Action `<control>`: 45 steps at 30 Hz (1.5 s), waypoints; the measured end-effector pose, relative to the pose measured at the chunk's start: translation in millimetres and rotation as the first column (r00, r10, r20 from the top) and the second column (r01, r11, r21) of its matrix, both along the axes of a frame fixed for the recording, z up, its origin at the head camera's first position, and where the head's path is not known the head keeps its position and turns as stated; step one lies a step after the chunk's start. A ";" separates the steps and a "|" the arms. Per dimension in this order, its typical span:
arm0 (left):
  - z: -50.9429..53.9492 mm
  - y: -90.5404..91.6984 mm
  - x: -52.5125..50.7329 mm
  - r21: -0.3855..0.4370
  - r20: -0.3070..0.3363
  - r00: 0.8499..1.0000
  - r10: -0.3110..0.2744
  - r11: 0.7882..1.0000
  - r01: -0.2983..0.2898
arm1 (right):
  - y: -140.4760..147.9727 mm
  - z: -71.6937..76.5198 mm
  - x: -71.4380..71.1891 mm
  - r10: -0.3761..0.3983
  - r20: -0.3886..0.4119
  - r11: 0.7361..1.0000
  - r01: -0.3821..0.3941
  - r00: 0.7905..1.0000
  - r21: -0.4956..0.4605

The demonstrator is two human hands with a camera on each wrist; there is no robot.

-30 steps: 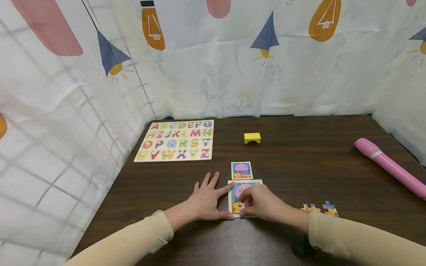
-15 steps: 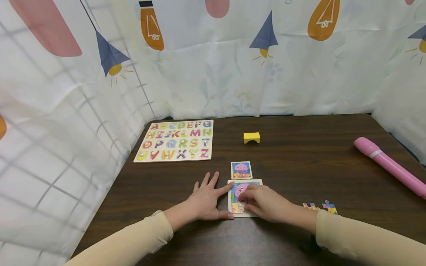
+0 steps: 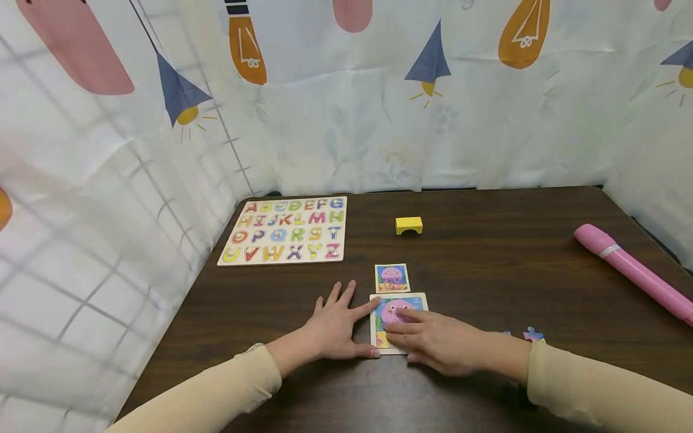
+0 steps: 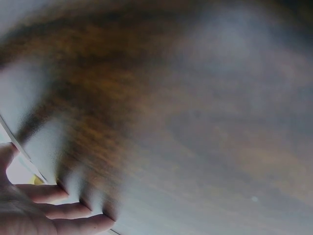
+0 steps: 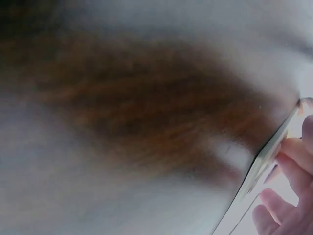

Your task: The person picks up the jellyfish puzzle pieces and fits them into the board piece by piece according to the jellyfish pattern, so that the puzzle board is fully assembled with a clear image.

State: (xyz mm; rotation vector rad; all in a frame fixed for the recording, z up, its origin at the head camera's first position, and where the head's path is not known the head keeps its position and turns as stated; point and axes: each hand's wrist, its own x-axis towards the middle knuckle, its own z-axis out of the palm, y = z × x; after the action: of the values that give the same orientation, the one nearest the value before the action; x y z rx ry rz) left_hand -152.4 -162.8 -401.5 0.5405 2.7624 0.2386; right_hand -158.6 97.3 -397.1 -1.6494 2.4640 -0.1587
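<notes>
A small jigsaw puzzle board [image 3: 390, 307] with a pink jellyfish picture and pale rim lies before me in the head view. My left hand [image 3: 338, 328] is spread on the table at its left side, index fingertip and thumb touching the rim. My right hand [image 3: 446, 343] lies over the board's lower right part, its extended fingers resting on the picture and hiding that area. Both hands hold nothing that I can see. Beyond the board is a matching jellyfish card [image 3: 392, 278]. The right wrist view catches the right fingers [image 5: 293, 166] against the board's edge.
Loose puzzle pieces [image 3: 534, 334] lie right of the board, partly behind the right forearm. A wooden alphabet board [image 3: 287, 230] occupies the back left. A yellow arch block [image 3: 408, 225] stands at the back, and a pink microphone-shaped tube [image 3: 633, 270] lies at the right.
The right hand has gone from pinching a piece at the board's lower left to letting go, its fingers now extended flat over the picture. The left hand has stayed in place.
</notes>
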 end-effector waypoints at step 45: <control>2.6 0.1 2.3 -0.007 -0.015 1.000 -0.005 1.000 0.005 | -3.0 4.0 3.0 -0.018 -0.044 0.982 0.026 0.999 0.186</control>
State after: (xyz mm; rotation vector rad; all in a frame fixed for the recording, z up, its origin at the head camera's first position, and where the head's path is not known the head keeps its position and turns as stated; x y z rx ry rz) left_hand -150.0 -162.7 -398.8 0.5495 2.7748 0.2239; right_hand -155.6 94.2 -393.1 -1.5630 2.4428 0.1021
